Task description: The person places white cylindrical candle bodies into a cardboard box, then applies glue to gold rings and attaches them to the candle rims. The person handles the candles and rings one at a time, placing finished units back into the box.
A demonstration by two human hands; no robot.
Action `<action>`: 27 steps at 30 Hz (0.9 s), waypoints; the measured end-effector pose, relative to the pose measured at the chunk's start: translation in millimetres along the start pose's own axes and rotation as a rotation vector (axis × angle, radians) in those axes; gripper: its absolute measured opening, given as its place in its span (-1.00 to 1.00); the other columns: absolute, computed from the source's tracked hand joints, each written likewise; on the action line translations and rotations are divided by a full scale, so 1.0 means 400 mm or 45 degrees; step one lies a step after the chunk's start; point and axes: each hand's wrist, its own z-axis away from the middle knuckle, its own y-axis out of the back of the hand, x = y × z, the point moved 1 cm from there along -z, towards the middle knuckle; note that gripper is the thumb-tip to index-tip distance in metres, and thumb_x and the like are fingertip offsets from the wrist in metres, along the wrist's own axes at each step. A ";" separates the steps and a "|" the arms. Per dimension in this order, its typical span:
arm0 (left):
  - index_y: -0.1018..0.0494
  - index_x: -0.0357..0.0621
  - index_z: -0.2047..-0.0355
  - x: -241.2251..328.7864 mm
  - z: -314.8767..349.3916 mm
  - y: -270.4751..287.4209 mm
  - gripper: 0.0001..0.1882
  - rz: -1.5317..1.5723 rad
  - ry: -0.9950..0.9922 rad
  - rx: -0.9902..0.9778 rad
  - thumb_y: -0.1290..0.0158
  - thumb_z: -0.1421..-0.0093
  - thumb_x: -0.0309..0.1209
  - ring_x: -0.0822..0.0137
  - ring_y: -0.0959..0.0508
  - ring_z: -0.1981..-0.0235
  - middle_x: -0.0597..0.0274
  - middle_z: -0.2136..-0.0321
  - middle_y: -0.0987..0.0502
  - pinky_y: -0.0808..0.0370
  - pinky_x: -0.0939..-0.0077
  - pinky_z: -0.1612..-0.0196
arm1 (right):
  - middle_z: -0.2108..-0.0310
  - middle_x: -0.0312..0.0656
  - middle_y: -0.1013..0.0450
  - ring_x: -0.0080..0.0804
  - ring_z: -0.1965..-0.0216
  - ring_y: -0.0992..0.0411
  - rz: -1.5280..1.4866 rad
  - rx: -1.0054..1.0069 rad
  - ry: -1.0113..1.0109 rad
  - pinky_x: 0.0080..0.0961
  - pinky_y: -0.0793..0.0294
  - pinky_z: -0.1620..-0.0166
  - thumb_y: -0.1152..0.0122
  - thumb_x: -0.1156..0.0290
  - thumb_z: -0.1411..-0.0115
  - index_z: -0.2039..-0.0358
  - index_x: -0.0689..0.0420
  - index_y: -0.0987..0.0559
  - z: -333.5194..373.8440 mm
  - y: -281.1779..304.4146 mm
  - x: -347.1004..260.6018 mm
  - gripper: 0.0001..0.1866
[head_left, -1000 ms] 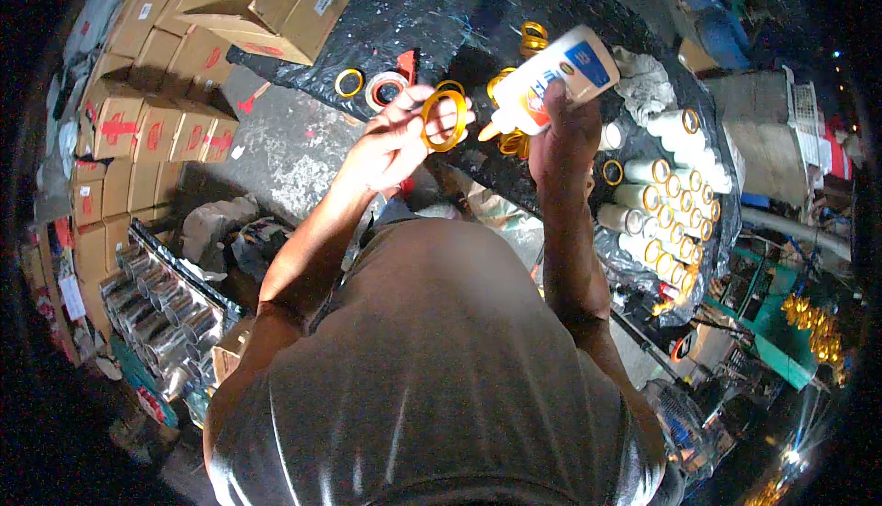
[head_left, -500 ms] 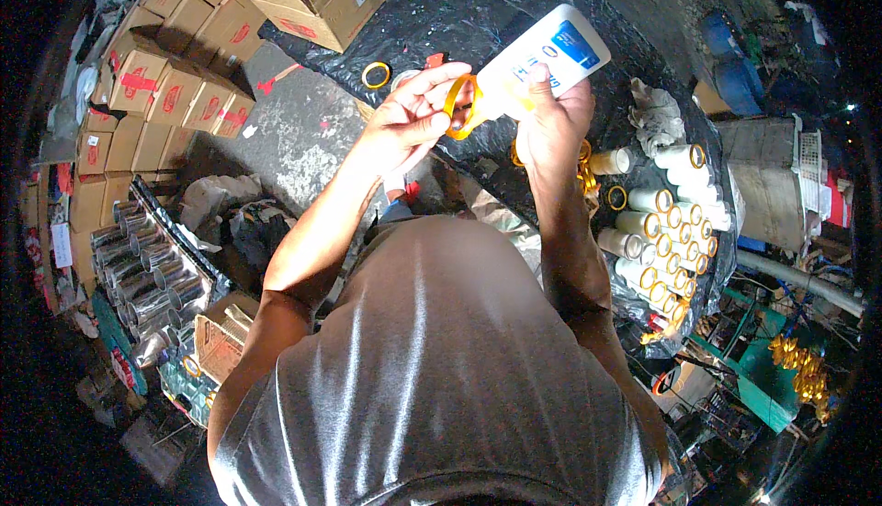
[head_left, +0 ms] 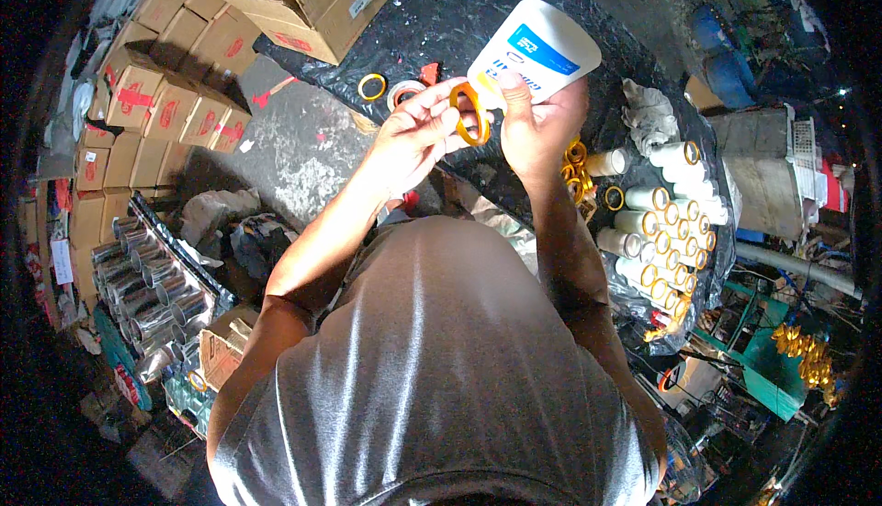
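My left hand (head_left: 413, 136) pinches a gold-yellow ring (head_left: 482, 127) by its near side, holding it on edge above the black-covered work surface. A white squeeze bottle with a blue label (head_left: 559, 30) is gripped in my right hand (head_left: 540, 129), thumb across its front. The bottle tilts, its narrower end down toward the ring; its tip is hard to make out, so I cannot tell whether it touches. Another yellow ring (head_left: 372, 87) and a roll of tape (head_left: 404, 92) lie beyond my left hand.
White tubes with yellow-rimmed ends (head_left: 675, 239) lie grouped at right, near a pile of loose yellow rings (head_left: 577, 173). An open carton (head_left: 354, 10) stands at the far side. Stacked cartons (head_left: 170, 106) and shiny metal cylinders (head_left: 152, 276) are on the left.
The bottle has rolled and tipped in my right hand, its base swinging a little left. The ring has shifted slightly right and turned, still in my left fingers.
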 end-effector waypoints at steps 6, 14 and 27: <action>-0.34 -0.29 -0.24 -0.018 -0.006 0.023 -0.58 0.382 0.053 -0.178 0.04 -0.49 -0.30 0.07 -0.55 -0.17 -0.04 -0.09 -0.55 -0.42 -0.09 -0.32 | 0.14 -0.06 -0.58 -0.39 0.13 -0.58 0.235 0.056 0.150 -0.37 -0.58 0.02 -0.39 0.48 -0.25 -0.02 0.30 -0.45 -0.007 -0.010 0.034 -0.61; -0.21 -0.20 -0.35 -0.021 -0.003 0.061 -0.43 -0.026 -0.129 -0.144 -0.11 -0.38 -0.45 0.10 -0.51 -0.20 0.00 -0.23 -0.43 -0.41 0.06 -0.32 | 0.07 -0.18 -0.54 -0.42 0.07 -0.53 -0.128 0.159 0.047 -0.32 -0.54 -0.07 -0.35 0.45 -0.30 -0.08 0.21 -0.45 -0.045 -0.031 0.078 -0.61; -0.39 -0.26 -0.01 0.188 -0.021 0.071 -0.38 -1.613 -1.191 -0.341 -0.47 0.00 -0.48 -0.19 -0.50 -0.23 -0.30 -0.20 -0.46 -0.52 0.02 -0.23 | 0.09 -0.19 -0.53 -0.41 0.12 -0.53 -0.072 0.083 -0.137 -0.36 -0.56 0.02 -0.43 0.30 -0.22 -0.06 0.21 -0.45 -0.022 -0.070 0.053 -0.51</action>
